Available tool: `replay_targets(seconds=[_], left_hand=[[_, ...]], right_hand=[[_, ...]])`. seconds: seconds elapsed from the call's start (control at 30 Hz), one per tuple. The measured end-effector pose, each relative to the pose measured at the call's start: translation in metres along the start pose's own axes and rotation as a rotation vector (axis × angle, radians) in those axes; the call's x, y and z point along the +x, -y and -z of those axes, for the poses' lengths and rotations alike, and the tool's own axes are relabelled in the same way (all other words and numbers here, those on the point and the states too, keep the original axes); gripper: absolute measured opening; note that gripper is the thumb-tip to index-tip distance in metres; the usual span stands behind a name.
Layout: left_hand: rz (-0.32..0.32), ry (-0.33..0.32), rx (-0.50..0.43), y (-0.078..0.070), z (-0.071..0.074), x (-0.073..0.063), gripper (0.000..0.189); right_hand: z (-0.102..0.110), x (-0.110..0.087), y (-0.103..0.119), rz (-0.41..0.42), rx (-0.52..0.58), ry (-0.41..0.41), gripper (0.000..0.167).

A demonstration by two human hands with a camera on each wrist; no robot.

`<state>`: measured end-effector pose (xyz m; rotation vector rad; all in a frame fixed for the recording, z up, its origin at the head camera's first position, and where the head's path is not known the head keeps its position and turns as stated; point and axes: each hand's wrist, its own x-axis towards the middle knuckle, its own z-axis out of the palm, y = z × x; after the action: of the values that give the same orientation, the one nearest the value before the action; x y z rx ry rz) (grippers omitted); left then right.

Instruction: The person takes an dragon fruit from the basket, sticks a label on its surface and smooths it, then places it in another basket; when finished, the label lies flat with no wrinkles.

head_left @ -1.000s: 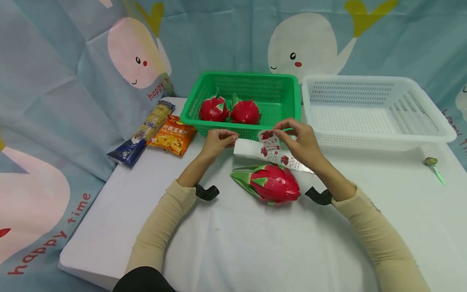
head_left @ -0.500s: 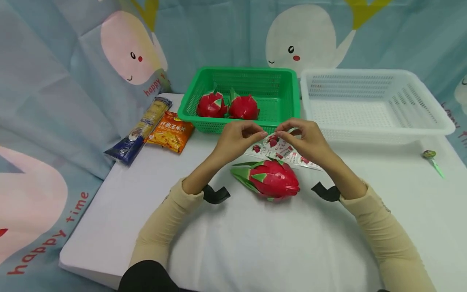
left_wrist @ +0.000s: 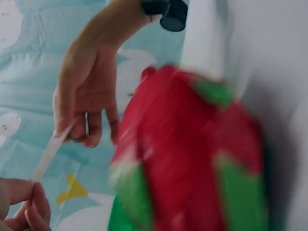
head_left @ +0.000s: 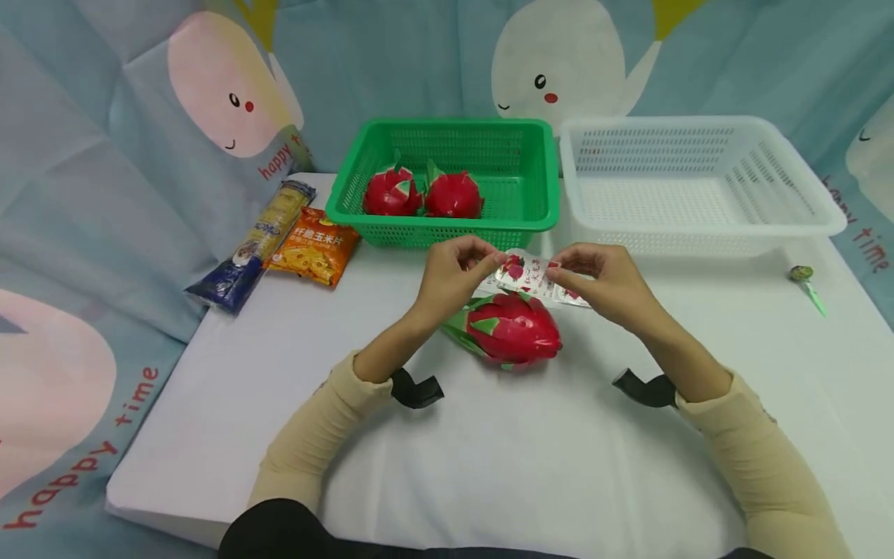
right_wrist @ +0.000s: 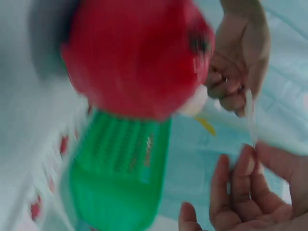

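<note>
A small white label (head_left: 528,273) with red fruit print is stretched between both hands, above the table. My left hand (head_left: 454,276) pinches its left end and my right hand (head_left: 609,281) pinches its right end. In the left wrist view the label (left_wrist: 47,158) appears edge-on as a thin pale strip between the fingertips. Just below the hands lies a red dragon fruit (head_left: 515,330) with green leaves, on its side, touched by neither hand. A strip of similar labels (head_left: 571,298) lies behind it, partly hidden by the hands and the held label.
Two dragon fruits (head_left: 454,196) sit in a green basket (head_left: 520,132) at the back. A white basket (head_left: 705,233) stands beside it. An orange snack bag (head_left: 317,247) and a blue-and-yellow packet (head_left: 247,248) lie left. A lollipop (head_left: 806,289) is at far right.
The right hand has lifted a label off the strip. My left hand has left the strip's end and moved right to the label. The hands met, then drew apart with it between them.
</note>
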<state>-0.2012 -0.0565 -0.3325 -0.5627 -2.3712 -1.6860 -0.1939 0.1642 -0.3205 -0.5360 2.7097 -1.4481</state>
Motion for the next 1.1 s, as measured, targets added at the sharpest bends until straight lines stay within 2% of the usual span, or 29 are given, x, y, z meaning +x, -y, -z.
replay_targets(seconds=[0.13,0.27,0.33,0.43,0.57,0.7,0.77,0.9,0.97,1.0,1.1], left_hand=[[0.034,-0.011,-0.073,0.003,-0.011,-0.025,0.015],[0.078,0.002,-0.061,0.006,-0.021,-0.053,0.013],[0.09,-0.002,0.004,0.009,-0.025,-0.062,0.012],[0.082,-0.019,0.143,0.013,-0.029,-0.07,0.012],[0.04,-0.044,0.317,0.018,-0.032,-0.073,0.014],[0.0,-0.066,0.409,0.02,-0.033,-0.071,0.015],[-0.049,-0.092,0.448,0.02,-0.033,-0.07,0.015],[-0.286,-0.133,0.547,0.021,-0.035,-0.065,0.006],[-0.415,-0.106,0.58,0.022,-0.035,-0.063,0.011],[-0.459,-0.077,0.584,0.023,-0.035,-0.062,0.017],[-0.504,0.011,0.592,0.026,-0.033,-0.061,0.03]], right_hand=[[-0.001,-0.01,-0.009,-0.037,0.096,0.066,0.025],[-0.002,-0.017,-0.018,-0.035,0.104,0.183,0.02],[-0.004,-0.019,-0.023,-0.032,0.082,0.233,0.018],[-0.008,-0.019,-0.03,-0.025,0.061,0.261,0.016],[-0.015,-0.015,-0.037,-0.022,0.057,0.255,0.015],[-0.022,-0.014,-0.039,-0.035,0.022,0.218,0.021],[-0.025,-0.015,-0.041,-0.064,0.015,0.202,0.024],[-0.027,-0.018,-0.046,-0.075,0.081,0.141,0.022],[-0.028,-0.023,-0.048,-0.028,0.169,0.111,0.017],[-0.029,-0.025,-0.049,0.021,0.175,0.097,0.017],[-0.034,-0.032,-0.049,0.128,0.182,0.081,0.026]])
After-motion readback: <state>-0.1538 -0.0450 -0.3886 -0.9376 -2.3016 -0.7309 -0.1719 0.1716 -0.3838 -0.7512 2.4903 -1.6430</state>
